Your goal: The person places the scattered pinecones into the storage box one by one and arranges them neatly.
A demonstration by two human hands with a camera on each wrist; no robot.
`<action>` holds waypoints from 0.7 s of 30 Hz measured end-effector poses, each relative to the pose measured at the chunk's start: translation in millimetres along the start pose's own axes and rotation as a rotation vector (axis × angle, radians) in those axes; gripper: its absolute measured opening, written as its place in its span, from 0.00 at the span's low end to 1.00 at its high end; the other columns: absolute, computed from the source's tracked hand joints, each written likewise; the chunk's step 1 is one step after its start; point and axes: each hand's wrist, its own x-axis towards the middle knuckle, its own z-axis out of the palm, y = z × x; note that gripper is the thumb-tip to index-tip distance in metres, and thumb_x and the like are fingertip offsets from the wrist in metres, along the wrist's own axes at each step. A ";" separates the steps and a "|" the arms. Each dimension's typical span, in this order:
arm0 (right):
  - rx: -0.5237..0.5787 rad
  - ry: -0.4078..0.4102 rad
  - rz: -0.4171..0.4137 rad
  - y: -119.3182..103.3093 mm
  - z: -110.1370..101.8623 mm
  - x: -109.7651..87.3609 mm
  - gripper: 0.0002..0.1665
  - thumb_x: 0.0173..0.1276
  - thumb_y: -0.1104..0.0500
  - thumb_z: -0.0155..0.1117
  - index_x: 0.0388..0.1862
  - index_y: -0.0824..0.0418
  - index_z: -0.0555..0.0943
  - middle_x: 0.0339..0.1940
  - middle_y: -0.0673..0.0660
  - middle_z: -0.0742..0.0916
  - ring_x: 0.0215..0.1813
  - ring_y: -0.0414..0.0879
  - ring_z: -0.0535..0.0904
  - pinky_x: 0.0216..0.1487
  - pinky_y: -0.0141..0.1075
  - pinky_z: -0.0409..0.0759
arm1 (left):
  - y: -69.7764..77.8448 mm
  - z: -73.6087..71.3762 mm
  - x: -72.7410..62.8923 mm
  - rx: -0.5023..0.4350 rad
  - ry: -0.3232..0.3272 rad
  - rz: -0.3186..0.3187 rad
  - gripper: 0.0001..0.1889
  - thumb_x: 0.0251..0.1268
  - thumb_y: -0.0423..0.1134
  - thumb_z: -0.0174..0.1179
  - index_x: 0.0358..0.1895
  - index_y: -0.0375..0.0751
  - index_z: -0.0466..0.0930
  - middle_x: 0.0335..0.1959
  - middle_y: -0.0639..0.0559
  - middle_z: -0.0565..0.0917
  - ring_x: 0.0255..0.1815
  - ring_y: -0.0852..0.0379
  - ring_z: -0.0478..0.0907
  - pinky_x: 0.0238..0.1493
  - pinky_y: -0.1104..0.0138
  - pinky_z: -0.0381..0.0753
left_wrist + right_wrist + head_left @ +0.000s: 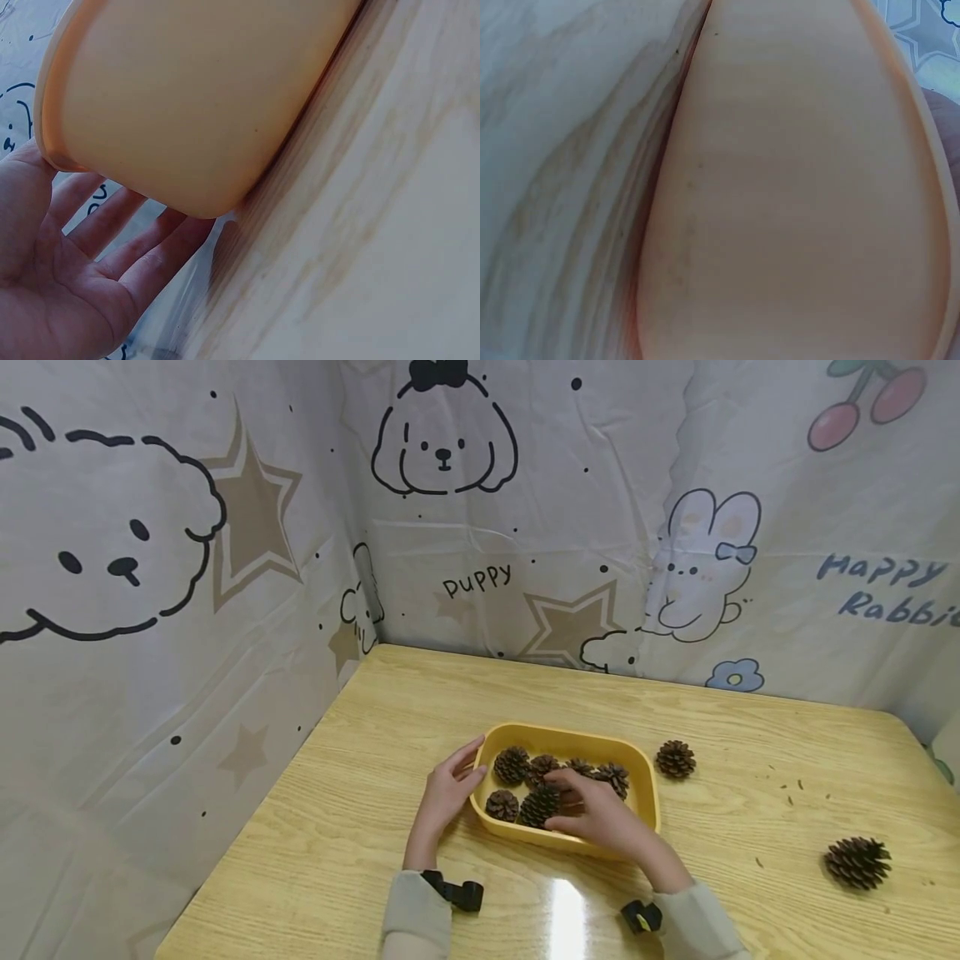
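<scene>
A yellow plastic basket stands on the table with several brown pine cones inside. My left hand holds its left end, thumb at the rim and fingers along the outside wall. The left wrist view shows this hand with fingers against the basket's end. Over the basket's front, my right hand reaches in and grips a dark pine cone between thumb and fingers. Beside that cone lies a smaller pine cone. In the right wrist view the basket wall hides most of the hand.
One pine cone lies on the wooden table just right of the basket. A larger pine cone lies farther right. Small brown scales are scattered between them. A printed cloth hangs behind and to the left.
</scene>
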 end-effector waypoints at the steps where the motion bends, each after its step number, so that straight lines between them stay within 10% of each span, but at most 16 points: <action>1: 0.009 0.006 0.002 1.1 -1.4 -1.8 0.36 0.62 0.53 0.72 0.66 0.63 0.71 0.55 0.64 0.84 0.52 0.56 0.84 0.52 0.44 0.87 | 0.3 1.0 0.3 0.001 -0.003 0.005 0.26 0.70 0.38 0.58 0.70 0.51 0.70 0.68 0.39 0.75 0.67 0.40 0.74 0.69 0.53 0.77; 21: 0.079 0.360 -0.011 21.9 -40.6 -55.1 0.30 0.61 0.60 0.72 0.62 0.64 0.76 0.54 0.62 0.84 0.55 0.55 0.83 0.56 0.42 0.86 | -2.5 2.7 2.2 0.027 0.011 -0.005 0.26 0.71 0.37 0.58 0.71 0.46 0.68 0.68 0.35 0.74 0.67 0.38 0.73 0.69 0.51 0.76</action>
